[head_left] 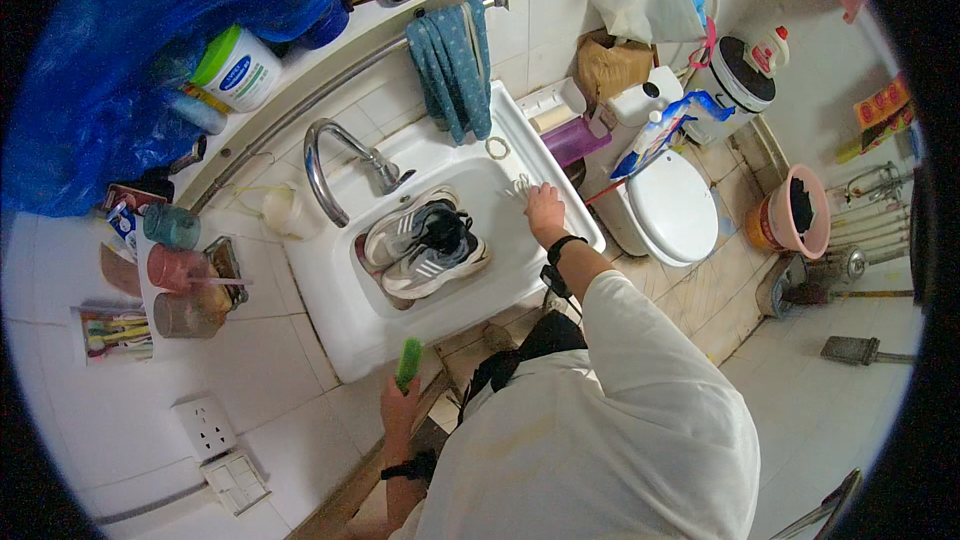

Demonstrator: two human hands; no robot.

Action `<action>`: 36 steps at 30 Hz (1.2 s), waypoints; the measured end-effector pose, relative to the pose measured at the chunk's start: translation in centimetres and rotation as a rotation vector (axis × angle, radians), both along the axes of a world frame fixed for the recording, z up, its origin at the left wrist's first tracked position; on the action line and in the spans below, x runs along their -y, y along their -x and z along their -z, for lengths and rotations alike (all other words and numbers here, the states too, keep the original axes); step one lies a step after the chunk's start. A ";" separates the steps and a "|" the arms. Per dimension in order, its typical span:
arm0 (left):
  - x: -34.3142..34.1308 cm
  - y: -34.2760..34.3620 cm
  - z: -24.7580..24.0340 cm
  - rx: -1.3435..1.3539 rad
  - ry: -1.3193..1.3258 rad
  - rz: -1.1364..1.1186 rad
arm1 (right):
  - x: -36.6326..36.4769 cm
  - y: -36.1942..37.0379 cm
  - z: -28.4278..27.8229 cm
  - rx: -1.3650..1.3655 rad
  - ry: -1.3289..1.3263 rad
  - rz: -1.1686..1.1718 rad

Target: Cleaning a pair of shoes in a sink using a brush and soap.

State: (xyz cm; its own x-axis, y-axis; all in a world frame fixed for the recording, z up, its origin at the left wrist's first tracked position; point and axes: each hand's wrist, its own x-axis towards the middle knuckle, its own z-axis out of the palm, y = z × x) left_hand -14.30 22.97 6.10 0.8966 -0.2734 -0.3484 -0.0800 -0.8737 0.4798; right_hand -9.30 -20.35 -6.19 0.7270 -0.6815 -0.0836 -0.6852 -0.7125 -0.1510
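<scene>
A pair of white-and-grey sneakers (432,245) with dark stripes and dark linings lies side by side in the basin of the white sink (345,345). My left hand (400,406), low in front of the sink's near left corner, is closed round a green scrubbing brush (408,364). At the sink's right rim my right hand (546,212) has its fingers bent against a small bundle of white shoelaces (521,186). The chrome faucet (330,165) arches beside the shoes. A pale ring (497,148) sits on the rim beyond the laces.
A teal towel (452,70) hangs from a rail over the sink's back edge. Cups (170,268) and toothbrushes (115,333) are on the left wall. To the right stand a white toilet (672,206), a lidded bucket (735,80) and a pink basin (798,210).
</scene>
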 end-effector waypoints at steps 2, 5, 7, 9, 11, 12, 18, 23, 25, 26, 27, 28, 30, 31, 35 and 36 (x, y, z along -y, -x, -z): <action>-1.7 0.0 0.2 0.000 0.013 -0.041 | 0.0 1.0 1.2 0.069 0.023 0.020; -4.0 0.3 1.1 -0.048 -0.013 -0.069 | -0.5 1.9 0.6 0.073 -0.070 0.037; -4.0 0.2 1.9 -0.039 -0.087 -0.063 | -0.9 2.1 -0.2 0.012 -0.073 0.021; -3.1 -0.3 2.2 -0.031 -0.159 -0.036 | -0.3 3.0 -0.2 -0.051 -0.075 0.027; -1.5 -1.0 1.7 -0.037 -0.174 0.004 | 0.2 3.4 0.1 -0.064 -0.055 -0.077; -1.1 -1.1 1.8 -0.032 -0.179 -0.001 | 0.1 3.3 0.0 -0.058 -0.060 -0.081; 4.4 -1.9 -0.2 -0.083 -0.088 -0.023 | 3.9 1.6 -0.2 -0.321 -0.385 -0.440; 7.9 -2.7 -0.8 -0.017 -0.133 0.048 | 4.8 -0.9 -0.9 0.388 -1.881 0.265; 9.4 -2.8 -0.6 -0.009 -0.122 0.055 | 5.3 -1.6 -2.0 0.403 -1.931 0.173; 10.0 -2.9 -0.4 -0.010 -0.102 0.061 | 5.4 -1.8 -2.6 0.404 -1.942 0.169; 10.3 -3.1 0.0 -0.005 -0.113 0.057 | 5.5 -2.1 -3.4 0.393 -1.809 0.075; 10.4 -3.4 0.5 -0.051 -0.088 0.049 | 5.5 -2.4 -3.8 0.382 -1.675 -0.015; 11.4 -3.2 0.3 -0.097 -0.071 0.039 | 5.6 -2.8 -3.4 0.474 -1.656 -0.025; 11.9 -3.0 0.2 -0.041 -0.095 0.053 | 5.6 -3.0 -3.2 0.564 -1.626 -0.032; 13.0 -3.2 0.2 0.004 -0.108 0.062 | 6.1 -3.9 -3.4 0.576 -1.765 0.057; 13.3 -3.1 0.1 0.003 -0.115 0.058 | 6.2 -4.1 -2.9 0.624 -1.767 0.046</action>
